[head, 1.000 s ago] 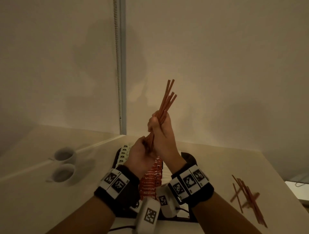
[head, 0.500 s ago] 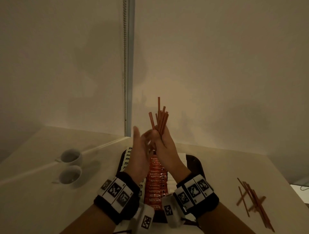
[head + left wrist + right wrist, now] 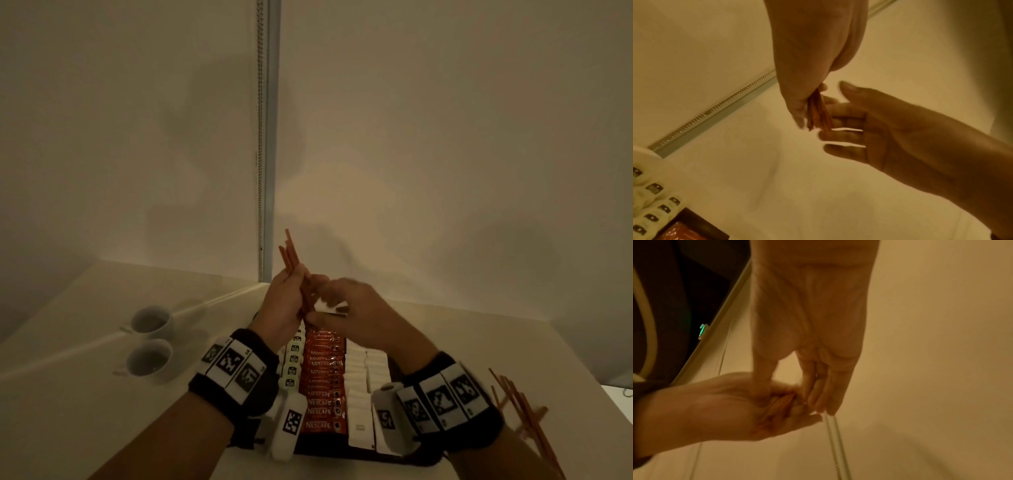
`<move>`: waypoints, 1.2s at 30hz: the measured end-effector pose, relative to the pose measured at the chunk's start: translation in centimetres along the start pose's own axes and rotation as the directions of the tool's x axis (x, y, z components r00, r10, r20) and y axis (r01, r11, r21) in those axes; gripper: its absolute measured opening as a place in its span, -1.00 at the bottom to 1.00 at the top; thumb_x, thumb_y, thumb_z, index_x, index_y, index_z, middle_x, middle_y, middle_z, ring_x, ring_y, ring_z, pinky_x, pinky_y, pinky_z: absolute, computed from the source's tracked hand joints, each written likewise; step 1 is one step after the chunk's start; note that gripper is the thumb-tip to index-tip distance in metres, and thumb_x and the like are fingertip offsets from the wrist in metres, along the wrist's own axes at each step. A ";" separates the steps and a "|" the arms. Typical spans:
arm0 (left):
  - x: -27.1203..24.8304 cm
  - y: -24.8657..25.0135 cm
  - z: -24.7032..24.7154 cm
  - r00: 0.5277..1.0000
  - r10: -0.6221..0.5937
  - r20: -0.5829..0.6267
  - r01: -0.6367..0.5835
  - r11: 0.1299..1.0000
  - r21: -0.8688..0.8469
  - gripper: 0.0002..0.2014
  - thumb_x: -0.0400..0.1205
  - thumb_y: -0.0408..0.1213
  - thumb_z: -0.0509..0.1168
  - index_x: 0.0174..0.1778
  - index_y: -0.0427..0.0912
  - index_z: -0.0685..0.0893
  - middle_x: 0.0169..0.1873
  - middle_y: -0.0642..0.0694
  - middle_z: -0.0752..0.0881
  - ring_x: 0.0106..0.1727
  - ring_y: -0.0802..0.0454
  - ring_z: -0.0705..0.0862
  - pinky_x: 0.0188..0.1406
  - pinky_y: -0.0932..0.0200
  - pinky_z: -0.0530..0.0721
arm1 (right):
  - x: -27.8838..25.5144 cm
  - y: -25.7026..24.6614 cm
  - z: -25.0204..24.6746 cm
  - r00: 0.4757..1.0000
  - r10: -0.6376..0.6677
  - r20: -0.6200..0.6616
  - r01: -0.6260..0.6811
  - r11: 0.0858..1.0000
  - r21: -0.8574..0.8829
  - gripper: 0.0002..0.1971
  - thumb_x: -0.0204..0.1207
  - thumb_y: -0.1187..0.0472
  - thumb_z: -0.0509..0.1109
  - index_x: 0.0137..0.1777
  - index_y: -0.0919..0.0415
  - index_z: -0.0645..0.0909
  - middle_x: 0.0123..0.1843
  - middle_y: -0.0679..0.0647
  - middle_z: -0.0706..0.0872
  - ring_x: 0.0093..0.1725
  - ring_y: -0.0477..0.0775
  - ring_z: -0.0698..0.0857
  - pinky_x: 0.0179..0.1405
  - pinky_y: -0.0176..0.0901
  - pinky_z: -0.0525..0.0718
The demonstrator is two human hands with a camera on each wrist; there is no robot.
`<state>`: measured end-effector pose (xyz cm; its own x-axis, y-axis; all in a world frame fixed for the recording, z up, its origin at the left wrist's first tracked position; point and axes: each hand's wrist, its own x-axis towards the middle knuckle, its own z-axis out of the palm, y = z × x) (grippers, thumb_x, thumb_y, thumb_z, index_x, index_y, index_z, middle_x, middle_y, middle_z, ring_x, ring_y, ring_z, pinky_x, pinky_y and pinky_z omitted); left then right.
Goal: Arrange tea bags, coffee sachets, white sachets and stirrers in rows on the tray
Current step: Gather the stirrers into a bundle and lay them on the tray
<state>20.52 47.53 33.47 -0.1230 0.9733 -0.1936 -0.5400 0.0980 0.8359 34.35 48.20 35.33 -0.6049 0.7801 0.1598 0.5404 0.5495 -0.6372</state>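
Note:
A bundle of orange stirrers [image 3: 291,255] stands nearly upright above the far end of the dark tray [image 3: 337,456]. My left hand [image 3: 297,286] grips the bundle around its lower part. In the left wrist view the stirrers [image 3: 818,112] poke out below the left hand [image 3: 802,105]. My right hand [image 3: 328,298] is beside them with its fingers [image 3: 846,121] straight and spread, touching the bundle's end. On the tray lie rows of tea bags [image 3: 293,359], red coffee sachets [image 3: 323,378] and white sachets [image 3: 363,385].
Several loose stirrers [image 3: 513,406] lie on the white table to the right of the tray. Two white cups [image 3: 152,322] [image 3: 149,359] stand at the left. Walls meet in a corner just behind the tray.
The bundle has passed from my right hand to my left. Both hands came down toward the tray, and the right hand let go and opened.

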 end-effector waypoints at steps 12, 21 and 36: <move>-0.9 0.9 1.2 0.899 -0.356 0.255 0.338 0.934 0.114 -0.78 0.74 -0.26 0.11 -0.22 -0.17 0.51 -0.57 0.01 0.42 -0.61 0.13 0.38 -0.60 0.28 0.44 | 2.8 1.3 -3.1 0.973 -0.070 0.218 0.095 0.990 -0.102 0.26 0.01 -0.06 0.74 0.64 0.20 0.05 0.53 -0.02 0.20 0.51 -0.05 0.24 0.51 -0.20 0.30; -0.7 0.1 1.7 0.889 -0.406 0.214 0.403 0.913 0.056 -0.72 0.73 -0.37 0.04 -0.30 -0.24 0.50 -0.57 -0.03 0.41 -0.63 0.16 0.35 -0.64 0.31 0.39 | 2.1 1.3 -1.8 0.954 -0.147 0.261 0.223 0.930 -0.291 0.19 -0.06 -0.16 0.74 0.56 0.19 0.23 0.46 0.11 0.14 0.46 0.10 0.19 0.41 0.03 0.51; -1.1 -0.5 1.6 0.878 -0.405 0.256 0.396 0.914 0.088 -0.72 0.75 -0.24 0.07 -0.22 -0.22 0.56 -0.53 -0.04 0.49 -0.54 0.12 0.50 -0.52 0.28 0.55 | 2.4 2.6 -1.6 0.945 -0.242 0.221 0.307 0.891 -0.334 0.24 -0.14 -0.35 0.62 0.50 0.27 0.24 0.43 0.08 0.16 0.45 0.02 0.19 0.32 -0.15 0.56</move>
<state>22.25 46.71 34.15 0.3239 0.8677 -0.3771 -0.4687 0.4934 0.7327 35.26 52.00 35.26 -0.8316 0.5378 0.1384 0.4915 0.8288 -0.2674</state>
